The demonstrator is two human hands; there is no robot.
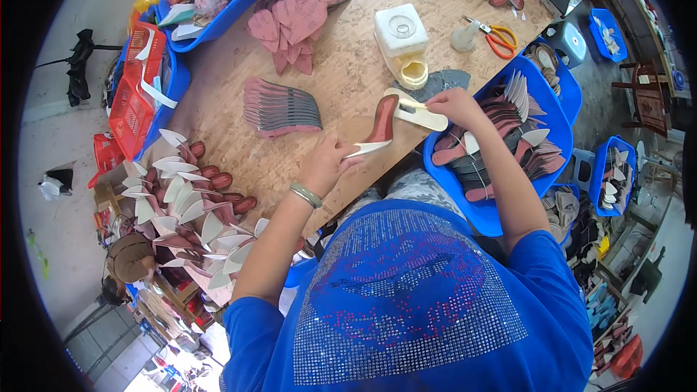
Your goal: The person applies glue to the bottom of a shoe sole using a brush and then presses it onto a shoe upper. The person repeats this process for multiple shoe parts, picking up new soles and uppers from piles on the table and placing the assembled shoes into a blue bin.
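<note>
Presently, both hands work near the front edge of the light wooden bench [341, 51], with one curved red-brown and white sole-shaped piece [382, 122] lying between them. The left hand [324, 165] has its thumb and fingers closed on the white pointed end of this piece. From there, its long axis goes away from the person and to the right, then bends, so that the rounded red-brown end points almost straight away. This rounded end lies just beside the flat cream-coloured board [434, 122], perhaps partly over it; the overlap I cannot tell exactly.

The right hand [456, 107] is the nearer one to the rounded end, standing to the right of it. Its fingers are together on a slim cream-coloured stick [412, 104], which is directed to the left, toward the piece. Whether the stick touches the piece is too small to tell.

Just beyond the board stands a white plastic container with yellowish round mouth [403, 36]. A fanned stack of pink and dark grey pieces [282, 109] rests to the left, well apart from the stick, and a large blue plastic tub [468, 219] is below the right forearm.
</note>
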